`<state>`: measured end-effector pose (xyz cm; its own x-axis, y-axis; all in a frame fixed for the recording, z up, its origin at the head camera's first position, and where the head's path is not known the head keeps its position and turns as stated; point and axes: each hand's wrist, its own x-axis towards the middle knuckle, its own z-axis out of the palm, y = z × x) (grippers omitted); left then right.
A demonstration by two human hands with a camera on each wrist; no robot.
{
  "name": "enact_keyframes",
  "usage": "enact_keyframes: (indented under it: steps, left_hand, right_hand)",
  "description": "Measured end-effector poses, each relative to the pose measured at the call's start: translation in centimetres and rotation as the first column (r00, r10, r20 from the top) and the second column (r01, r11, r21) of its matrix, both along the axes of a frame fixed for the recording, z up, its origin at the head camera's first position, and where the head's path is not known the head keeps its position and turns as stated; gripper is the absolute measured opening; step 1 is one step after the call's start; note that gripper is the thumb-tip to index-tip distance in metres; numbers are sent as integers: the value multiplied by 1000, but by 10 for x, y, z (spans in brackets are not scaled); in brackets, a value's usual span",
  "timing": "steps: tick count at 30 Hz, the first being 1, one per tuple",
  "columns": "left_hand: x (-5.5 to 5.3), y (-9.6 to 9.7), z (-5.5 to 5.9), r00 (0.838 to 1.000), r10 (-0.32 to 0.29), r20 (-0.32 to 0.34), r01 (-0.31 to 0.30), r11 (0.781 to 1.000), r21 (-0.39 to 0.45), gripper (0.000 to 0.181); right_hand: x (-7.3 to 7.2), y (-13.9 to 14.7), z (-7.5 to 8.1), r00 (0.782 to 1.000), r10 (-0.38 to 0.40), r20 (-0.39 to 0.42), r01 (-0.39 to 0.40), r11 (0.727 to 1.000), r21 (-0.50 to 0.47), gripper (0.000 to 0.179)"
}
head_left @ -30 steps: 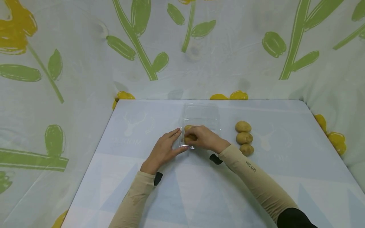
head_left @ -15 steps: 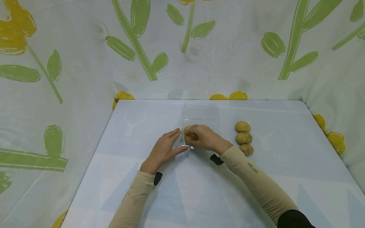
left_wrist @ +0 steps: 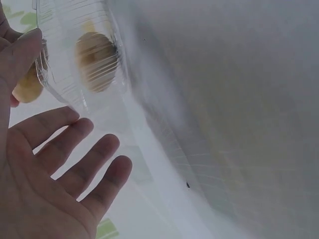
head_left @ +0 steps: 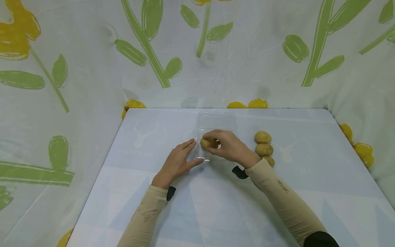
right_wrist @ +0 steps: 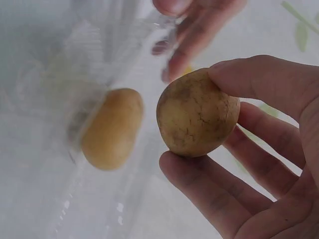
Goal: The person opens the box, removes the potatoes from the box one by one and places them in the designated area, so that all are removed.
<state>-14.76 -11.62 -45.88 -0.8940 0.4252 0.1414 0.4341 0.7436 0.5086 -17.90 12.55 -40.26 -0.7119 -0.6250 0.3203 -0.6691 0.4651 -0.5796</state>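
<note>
My right hand pinches a potato between thumb and fingers, over a clear plastic clamshell container. In the right wrist view this potato shows brown cracks on its skin. A second potato lies in the container, seen through the ridged plastic in the left wrist view; in the head view it is hidden. My left hand has its fingers extended along the container's left side, thumb near the front corner. The container's lid lies folded back, away from me.
Right of the container, three potatoes stand in a column: a far one, a middle one and a near one partly behind my right sleeve. The pale table ends at a patterned cloth wall.
My right hand has raised the potato from the container's near left part and shifted slightly right and away from me. My left hand stays in place.
</note>
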Motion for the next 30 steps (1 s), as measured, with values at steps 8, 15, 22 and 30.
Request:
enact_keyframes:
  steps: [8,15,22,30]
  left_hand:
    - [0,2,0,1000,12,-25,-12,1000,16,84]
    - [-2,4,-1,1000,-12,-22,13,999,33,84]
    - [-1,4,1,1000,-14,-21,14,1000,20,83]
    - [-3,5,1,1000,-15,-13,15,1000,11,84]
  right_hand:
    - [11,29,21,996,-39,-79,37,999,-24,40]
    - [22,66,29,990,-117,-81,112,991,-67,41]
    - [29,99,29,966,-213,-146,211,977,-30,44]
    - [39,134,29,955,-230,-189,223,973,-57,48]
